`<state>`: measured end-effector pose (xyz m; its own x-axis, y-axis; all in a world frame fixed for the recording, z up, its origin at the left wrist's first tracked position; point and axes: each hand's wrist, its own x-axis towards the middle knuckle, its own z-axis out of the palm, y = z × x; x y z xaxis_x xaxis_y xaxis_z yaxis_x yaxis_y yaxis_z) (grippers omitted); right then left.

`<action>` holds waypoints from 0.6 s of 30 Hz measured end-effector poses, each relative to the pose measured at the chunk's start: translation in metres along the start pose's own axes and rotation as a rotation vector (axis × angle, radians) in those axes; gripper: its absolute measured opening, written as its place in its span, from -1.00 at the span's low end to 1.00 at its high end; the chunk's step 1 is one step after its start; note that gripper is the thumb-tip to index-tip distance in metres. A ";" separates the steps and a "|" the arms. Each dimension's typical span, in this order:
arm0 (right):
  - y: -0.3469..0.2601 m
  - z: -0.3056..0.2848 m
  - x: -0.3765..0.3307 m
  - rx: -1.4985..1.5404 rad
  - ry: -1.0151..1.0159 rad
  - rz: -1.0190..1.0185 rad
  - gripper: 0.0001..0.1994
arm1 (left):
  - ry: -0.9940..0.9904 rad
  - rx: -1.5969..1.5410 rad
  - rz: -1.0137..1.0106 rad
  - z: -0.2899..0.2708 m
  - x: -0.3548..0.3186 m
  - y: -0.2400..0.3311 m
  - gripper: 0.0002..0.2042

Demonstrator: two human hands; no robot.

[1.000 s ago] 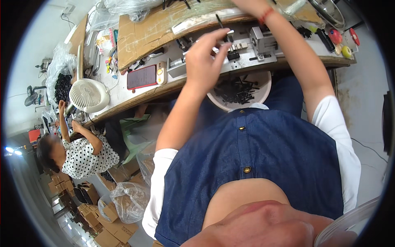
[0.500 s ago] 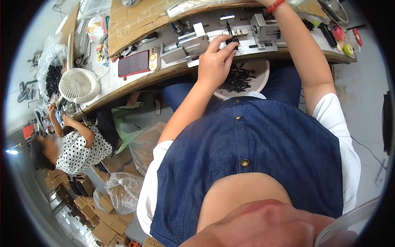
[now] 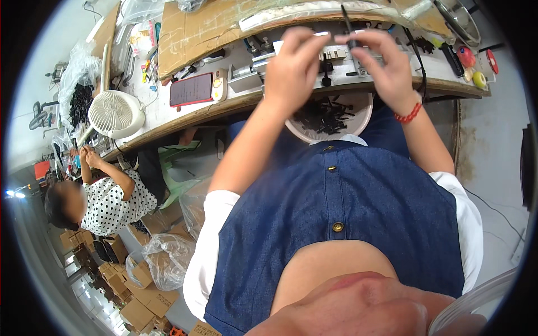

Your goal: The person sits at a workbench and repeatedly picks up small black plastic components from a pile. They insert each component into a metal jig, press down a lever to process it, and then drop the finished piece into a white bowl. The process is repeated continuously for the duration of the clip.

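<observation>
And here's the pale basin (image 3: 364, 107), black pieces (image 3: 328, 119) inside, black rod (image 3: 347, 20) beyond it, red bracelet (image 3: 409, 113) to its right; left of it, red-edged phone (image 3: 191, 89), cream fan (image 3: 116, 114), black-dotted white shirt (image 3: 116, 205)

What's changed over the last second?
The right hand has come back toward the body, now holding a dark rod. The left hand has let go of the black piece and shifted away from the body. The phone and white fan stayed put.
</observation>
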<state>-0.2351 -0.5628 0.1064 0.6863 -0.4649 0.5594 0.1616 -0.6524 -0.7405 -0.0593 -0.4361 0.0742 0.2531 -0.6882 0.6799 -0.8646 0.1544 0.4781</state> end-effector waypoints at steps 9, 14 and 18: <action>0.025 0.043 -0.040 -0.538 -0.219 -0.222 -0.75 | -0.158 0.434 0.406 0.006 0.145 -0.117 -0.79; 0.035 0.048 -0.038 -0.609 -0.202 -0.250 -0.78 | -0.304 0.406 0.217 -0.001 0.148 -0.104 -0.85; 0.031 0.045 -0.037 -0.617 -0.226 -0.230 -0.78 | -0.348 0.444 0.153 -0.007 0.142 -0.098 -0.81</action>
<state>-0.2234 -0.5386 0.0458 0.8247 -0.1813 0.5357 -0.0657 -0.9715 -0.2276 0.0642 -0.5440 0.1274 0.0183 -0.8854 0.4645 -0.9982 0.0101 0.0585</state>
